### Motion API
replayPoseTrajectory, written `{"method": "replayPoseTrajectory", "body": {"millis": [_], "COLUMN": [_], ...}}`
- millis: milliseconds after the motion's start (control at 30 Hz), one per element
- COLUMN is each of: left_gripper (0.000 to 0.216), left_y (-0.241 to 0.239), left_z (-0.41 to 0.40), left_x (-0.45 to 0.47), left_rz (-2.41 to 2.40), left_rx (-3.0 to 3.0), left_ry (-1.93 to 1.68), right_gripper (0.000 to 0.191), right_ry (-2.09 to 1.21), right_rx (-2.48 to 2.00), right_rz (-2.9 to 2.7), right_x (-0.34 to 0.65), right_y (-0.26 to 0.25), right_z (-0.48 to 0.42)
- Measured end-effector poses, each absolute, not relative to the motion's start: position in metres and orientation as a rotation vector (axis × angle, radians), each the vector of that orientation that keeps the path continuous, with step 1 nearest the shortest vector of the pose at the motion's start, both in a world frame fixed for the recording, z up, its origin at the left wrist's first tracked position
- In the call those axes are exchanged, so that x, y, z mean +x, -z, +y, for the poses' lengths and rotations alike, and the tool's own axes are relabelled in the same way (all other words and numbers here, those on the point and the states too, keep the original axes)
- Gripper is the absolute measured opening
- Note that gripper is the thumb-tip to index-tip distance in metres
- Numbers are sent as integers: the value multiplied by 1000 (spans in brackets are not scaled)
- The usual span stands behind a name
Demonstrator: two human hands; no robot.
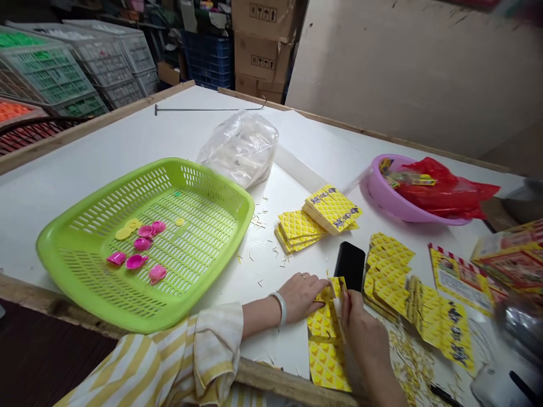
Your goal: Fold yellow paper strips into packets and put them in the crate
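My left hand (299,297), with a ring and a pale bangle, has its fingertips closed on the upper part of a yellow printed card strip (328,362) at the table's front edge. My right hand (367,333) pinches the same strip's top end from the right; its grip is partly hidden by the fingers. Just beyond the hands lies a black phone (350,263). To the right are fanned yellow cards (386,271) and a folded row of printed cards (441,316). A further stack of yellow cards (333,208) lies behind the phone.
A green basket (229,198) holding small pink cups (142,243) and yellow pieces stands at left. Behind it sits a clear plastic bag (241,147). A purple basin (394,198) with a red bag (441,186) is at right. Small scraps (409,362) and a black pen-like object (444,394) lie nearby.
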State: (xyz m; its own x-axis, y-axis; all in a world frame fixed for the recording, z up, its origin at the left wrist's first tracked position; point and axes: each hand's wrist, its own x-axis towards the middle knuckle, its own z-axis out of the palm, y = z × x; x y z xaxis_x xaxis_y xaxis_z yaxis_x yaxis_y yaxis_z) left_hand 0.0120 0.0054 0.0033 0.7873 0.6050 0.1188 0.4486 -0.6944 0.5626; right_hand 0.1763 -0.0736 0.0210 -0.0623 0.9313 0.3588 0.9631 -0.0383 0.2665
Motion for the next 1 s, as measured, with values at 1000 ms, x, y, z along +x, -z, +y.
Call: {"method": "replayPoseTrajectory", "body": {"millis": [1000], "left_gripper": [28], "left_y": [-1], "left_z": [9], "left_x": [15], "left_rz": [754], "left_rx": [2442], "left_ry": [-369], "right_gripper": [43], "right_ry": [-390], "right_rx": [-2264], "right_rz": [-1910], "right_x": [166], "right_y": [-27], "right_z": [-69]}}
